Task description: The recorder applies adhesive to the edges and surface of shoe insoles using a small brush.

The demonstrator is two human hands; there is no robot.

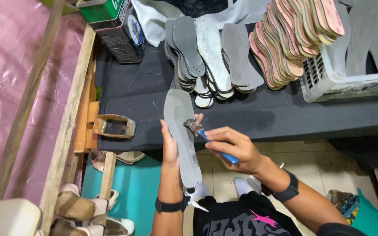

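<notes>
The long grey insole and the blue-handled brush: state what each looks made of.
The long grey insole, held by the left hand: probably thin fibreboard or foam, matte, flat and stiff-looking. The blue-handled brush, in the right hand: smooth plastic-looking handle; brown clotted bristles, seemingly caked in glue.
</notes>
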